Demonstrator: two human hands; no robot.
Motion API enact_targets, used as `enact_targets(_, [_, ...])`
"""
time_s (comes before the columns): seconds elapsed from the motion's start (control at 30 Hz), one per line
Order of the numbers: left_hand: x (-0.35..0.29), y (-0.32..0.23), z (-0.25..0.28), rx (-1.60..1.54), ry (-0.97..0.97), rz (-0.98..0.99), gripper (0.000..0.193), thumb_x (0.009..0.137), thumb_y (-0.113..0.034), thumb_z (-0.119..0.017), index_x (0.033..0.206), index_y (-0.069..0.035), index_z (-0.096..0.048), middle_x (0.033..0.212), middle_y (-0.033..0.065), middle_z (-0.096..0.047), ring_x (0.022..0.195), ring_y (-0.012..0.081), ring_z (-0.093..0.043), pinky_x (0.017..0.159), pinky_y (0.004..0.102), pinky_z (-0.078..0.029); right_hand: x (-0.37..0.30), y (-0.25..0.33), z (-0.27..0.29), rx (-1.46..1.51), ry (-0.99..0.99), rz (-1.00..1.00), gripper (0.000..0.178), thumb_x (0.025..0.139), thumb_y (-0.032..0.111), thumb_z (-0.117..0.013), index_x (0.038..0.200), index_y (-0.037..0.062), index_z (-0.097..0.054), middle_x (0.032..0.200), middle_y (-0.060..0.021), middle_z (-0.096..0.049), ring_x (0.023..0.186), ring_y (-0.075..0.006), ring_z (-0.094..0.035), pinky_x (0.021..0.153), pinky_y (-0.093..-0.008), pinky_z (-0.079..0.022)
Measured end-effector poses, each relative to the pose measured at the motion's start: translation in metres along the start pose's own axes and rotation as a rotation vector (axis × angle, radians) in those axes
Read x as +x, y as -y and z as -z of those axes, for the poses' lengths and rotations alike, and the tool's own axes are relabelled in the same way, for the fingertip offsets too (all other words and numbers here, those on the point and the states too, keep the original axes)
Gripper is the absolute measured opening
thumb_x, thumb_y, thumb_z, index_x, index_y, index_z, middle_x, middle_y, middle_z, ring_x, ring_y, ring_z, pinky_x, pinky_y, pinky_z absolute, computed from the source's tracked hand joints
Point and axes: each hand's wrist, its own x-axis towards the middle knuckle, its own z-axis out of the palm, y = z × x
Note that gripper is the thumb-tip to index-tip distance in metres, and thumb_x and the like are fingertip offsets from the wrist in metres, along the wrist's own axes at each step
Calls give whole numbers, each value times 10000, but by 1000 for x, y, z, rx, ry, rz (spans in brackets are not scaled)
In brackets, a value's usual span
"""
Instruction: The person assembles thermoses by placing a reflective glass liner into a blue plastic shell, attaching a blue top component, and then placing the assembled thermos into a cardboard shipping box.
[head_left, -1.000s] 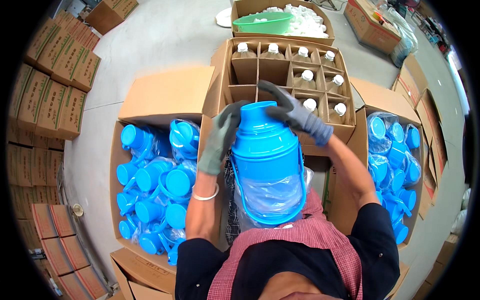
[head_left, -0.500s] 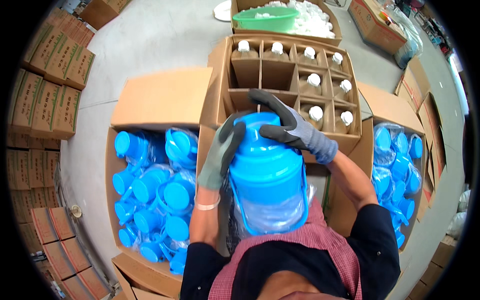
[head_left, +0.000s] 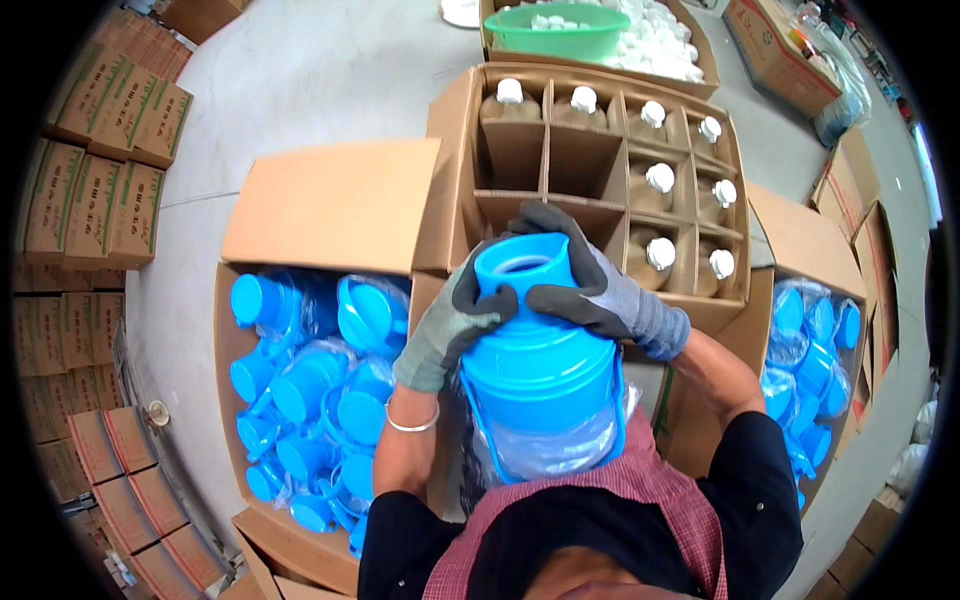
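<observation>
A blue plastic jug [head_left: 540,370] with a flared, open mouth stands against my front, between my arms. Clear plastic film is bunched round its lower part, and a blue carrying handle hangs down over it. My left hand [head_left: 462,325], in a grey-green work glove with dark fingers, wraps the neck from the left. From the right, my right hand [head_left: 590,285], in a grey-blue glove, curls its fingers round the same neck. Both hands are closed on the jug just under the rim. The jug's base is hidden.
Beyond the jug stands a divided carton [head_left: 600,82] with several white-capped bottles. Cartons of blue jugs flank me on the left [head_left: 228,400] and right [head_left: 845,400]. Further off, a green basin [head_left: 555,42] rests among white caps. Stacked cartons [head_left: 110,200] line the left side.
The jug's mouth has tipped toward me, so its opening now shows. My left fingers have closed in lower on the neck. The surroundings have shifted slightly right in the view.
</observation>
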Motion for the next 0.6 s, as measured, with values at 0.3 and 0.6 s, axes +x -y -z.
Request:
enact_targets(0.3, [48,-34,11,858,-256,-641,991,594,-354,-918,1387,-1,-439,1358,216,-511,1291,383,-476,1111,502,-343,127,-6,83,-516,15,750,958,718,598,-748,1428,40,-428,1459,-204,-426,1366,-373,-398,1124,-465,-322])
enact_targets(0.6, [48,18,32,928,-466,-578,406,553,-132,-886,900,-99,-679,1349,264,-477,1217,428,-508,909,485,-497,330,-195,209,-996,-441,14,771,728,386,-803,1396,202,-465,1305,-267,-475,1122,-447,-575,950,-505,-493])
